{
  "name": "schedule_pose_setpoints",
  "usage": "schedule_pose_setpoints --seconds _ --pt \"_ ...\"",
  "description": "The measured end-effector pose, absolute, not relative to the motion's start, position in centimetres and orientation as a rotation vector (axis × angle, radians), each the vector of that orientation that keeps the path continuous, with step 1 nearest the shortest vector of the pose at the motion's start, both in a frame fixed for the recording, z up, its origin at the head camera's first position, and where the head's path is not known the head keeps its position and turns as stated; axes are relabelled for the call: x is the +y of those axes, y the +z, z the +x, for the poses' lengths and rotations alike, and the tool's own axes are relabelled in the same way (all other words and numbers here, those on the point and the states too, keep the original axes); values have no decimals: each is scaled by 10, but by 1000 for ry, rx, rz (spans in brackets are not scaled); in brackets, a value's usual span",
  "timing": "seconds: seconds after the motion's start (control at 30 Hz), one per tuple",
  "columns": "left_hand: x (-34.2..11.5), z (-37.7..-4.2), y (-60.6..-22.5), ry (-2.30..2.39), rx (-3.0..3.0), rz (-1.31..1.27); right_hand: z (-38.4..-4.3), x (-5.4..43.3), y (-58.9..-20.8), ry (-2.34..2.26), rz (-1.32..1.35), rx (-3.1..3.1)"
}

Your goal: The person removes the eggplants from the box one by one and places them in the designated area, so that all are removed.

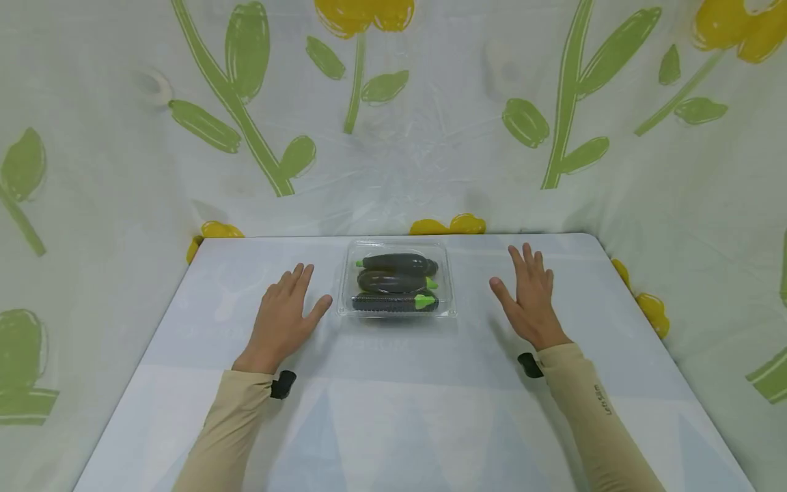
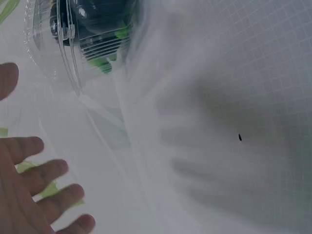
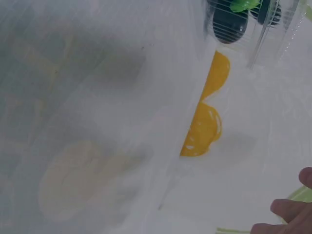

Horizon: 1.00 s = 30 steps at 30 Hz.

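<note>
Biggest thing facing me: flower-printed sheeting [image 1: 424, 157], behind and to both sides of the pale tabletop [image 1: 399, 417]. My beige sleeves [image 1: 224, 424] reach in over it, one each side, and between them, near the far edge, here's the clear plastic container [image 1: 346, 294], its lid looking closed. Now the hands: left hand [image 1: 283, 318] near the container, right hand [image 1: 530, 301] a bit farther off, well apart, fingers straight, nothing held, neither touching the plastic. Danger, as I judge it? If one palm arrives first, a lopsided push could skid the container sideways; squeeze too hard and those thin walls could buckle and pop the lid. Inside lie three dark eggplants [image 1: 390, 281], side by side, smooth enough to roll if tilted. Smallest of all, their green stem ends [image 1: 424, 301]: one left, two right.
</note>
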<state>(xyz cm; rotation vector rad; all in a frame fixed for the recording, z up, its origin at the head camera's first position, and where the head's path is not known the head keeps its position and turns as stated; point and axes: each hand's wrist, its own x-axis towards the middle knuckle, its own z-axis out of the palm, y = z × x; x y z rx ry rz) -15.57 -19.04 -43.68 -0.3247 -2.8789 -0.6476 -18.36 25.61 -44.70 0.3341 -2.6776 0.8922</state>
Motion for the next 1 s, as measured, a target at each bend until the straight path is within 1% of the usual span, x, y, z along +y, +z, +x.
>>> schedule_pose_setpoints --seconds 0.17,0.3,0.5,0.77,1.0 --pt "-183 -156 -438 -729 -2839 -470 -183 250 -446 939 371 -2654" --pt "-177 -157 -441 -759 -2853 -535 -182 237 -445 956 398 -2666" --pt "-168 -157 -445 -763 -2895 -573 -180 214 -446 972 495 -2699" --pt "-158 -160 -448 -747 -2888 -629 -177 196 -450 974 642 -2731" --pt "-155 -163 -453 -735 -2887 -645 -176 180 -456 885 721 -2822"
